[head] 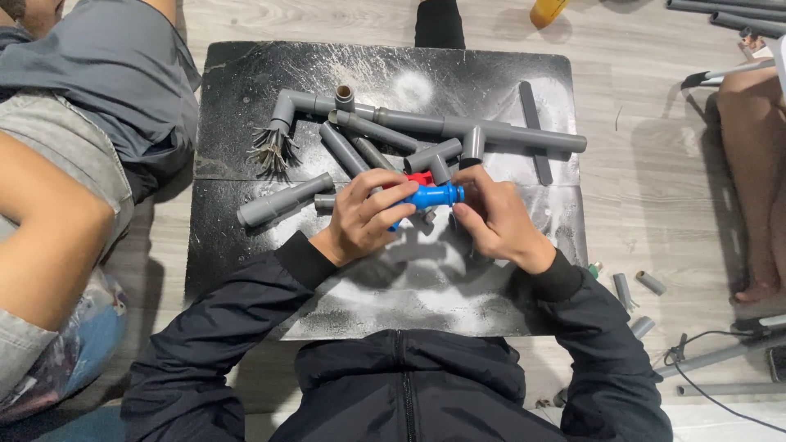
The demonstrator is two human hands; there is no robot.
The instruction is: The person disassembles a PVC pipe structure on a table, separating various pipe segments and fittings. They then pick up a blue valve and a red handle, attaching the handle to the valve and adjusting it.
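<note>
**Blue valve held over a dusty black board**

The blue valve (427,196) with its red handle (420,178) sat between both hands, just above the near half of the black board (246,245). The left hand (360,217) wrapped its fingers around the valve's left end; the right hand (491,214) pinched the right end with thumb and fingertips. A steady grip from the left, with the right doing the fine turning or pushing squarely along the valve's axis, looked like the sound way to handle it.

Just behind lay a heap of grey pipes (458,127) and elbows, one loose pipe (282,200) lying to the left. Short offcuts (639,286) rested on the wooden floor at the right.

The valve's left end and whatever it met there were covered by the fingers. Other people sat at both sides, mostly cut off by the frame.
</note>
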